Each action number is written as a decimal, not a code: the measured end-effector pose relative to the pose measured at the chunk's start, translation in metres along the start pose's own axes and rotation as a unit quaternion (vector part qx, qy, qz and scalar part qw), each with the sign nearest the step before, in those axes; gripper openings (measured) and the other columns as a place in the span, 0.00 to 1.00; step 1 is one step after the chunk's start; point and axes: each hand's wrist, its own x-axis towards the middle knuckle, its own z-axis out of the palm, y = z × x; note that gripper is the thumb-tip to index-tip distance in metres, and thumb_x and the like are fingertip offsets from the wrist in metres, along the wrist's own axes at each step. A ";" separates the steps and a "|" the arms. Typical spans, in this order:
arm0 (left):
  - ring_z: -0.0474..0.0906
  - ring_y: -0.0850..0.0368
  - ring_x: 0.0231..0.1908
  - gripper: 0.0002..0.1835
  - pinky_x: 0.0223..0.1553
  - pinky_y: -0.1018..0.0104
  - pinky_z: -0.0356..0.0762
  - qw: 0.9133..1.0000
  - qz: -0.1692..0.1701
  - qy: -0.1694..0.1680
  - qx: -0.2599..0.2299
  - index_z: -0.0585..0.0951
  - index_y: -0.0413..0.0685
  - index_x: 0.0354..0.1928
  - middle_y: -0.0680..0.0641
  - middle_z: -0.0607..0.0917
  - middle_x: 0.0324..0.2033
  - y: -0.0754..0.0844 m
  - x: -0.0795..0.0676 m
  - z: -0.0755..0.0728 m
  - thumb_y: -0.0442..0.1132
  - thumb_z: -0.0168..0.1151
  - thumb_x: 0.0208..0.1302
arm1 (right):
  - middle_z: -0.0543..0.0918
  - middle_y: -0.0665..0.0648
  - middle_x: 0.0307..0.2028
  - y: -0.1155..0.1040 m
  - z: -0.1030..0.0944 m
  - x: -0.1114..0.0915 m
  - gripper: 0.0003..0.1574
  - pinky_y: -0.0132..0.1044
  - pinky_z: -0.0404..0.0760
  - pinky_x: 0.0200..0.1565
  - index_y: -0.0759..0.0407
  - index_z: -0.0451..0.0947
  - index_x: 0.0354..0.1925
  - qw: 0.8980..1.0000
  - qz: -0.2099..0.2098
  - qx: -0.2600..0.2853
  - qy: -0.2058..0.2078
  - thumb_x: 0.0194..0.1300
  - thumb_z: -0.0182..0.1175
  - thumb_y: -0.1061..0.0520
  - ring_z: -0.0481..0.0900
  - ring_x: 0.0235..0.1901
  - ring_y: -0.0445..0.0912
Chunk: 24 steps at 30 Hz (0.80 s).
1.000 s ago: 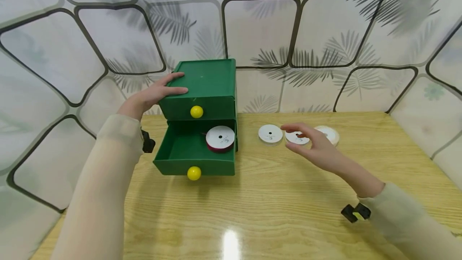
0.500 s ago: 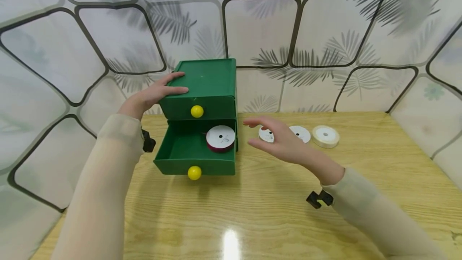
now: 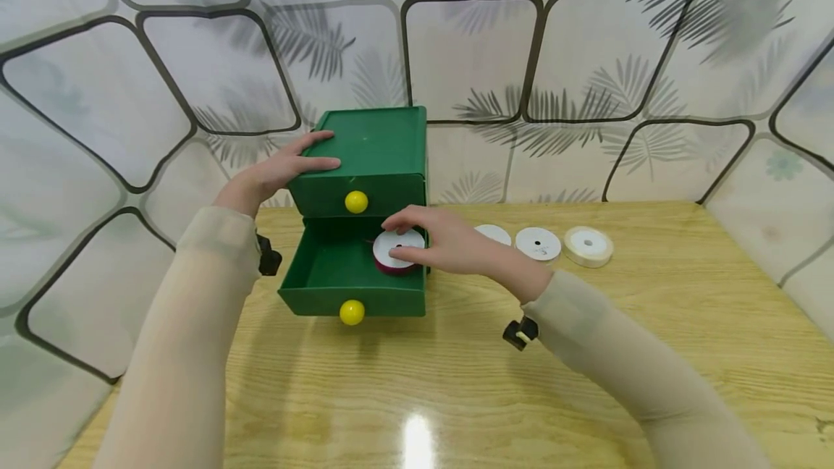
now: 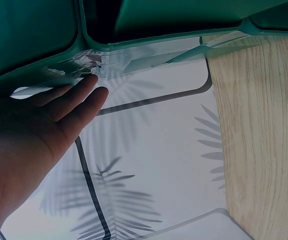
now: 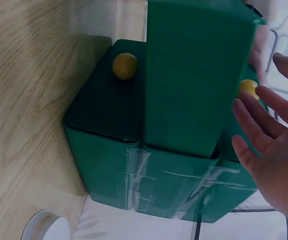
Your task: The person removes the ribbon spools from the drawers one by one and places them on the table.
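Observation:
A green drawer cabinet with round yellow knobs stands at the back in the head view. Its pulled-out drawer holds a ribbon spool with a white face and dark red ribbon. My left hand rests on the cabinet's top left edge, fingers spread; the left wrist view has its fingers stretched along the clear-taped side. Above the spool, my right hand has thumb and fingers apart, partly covering it. In the right wrist view the fingers are extended beside the drawer, with nothing gripped.
Right of the cabinet, three white-faced spools lie in a row on the wooden table: one near spool partly behind my right hand, a middle spool and a cream ribbon spool. A patterned cloth rises behind.
My right hand has moved left from above the table spools to above the spool in the drawer, uncovering the middle and cream spools. The left hand has stayed on the cabinet.

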 end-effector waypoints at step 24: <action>0.40 0.38 0.72 0.45 0.65 0.34 0.48 1.000 0.004 0.005 0.020 0.45 0.64 0.78 0.48 0.33 0.76 -0.001 0.000 0.000 0.55 0.59 0.67 | 0.80 0.52 0.52 0.005 0.019 0.031 0.27 0.37 0.75 0.51 0.56 0.76 0.59 0.982 0.096 -0.115 -0.117 0.63 0.68 0.52 0.77 0.49 0.46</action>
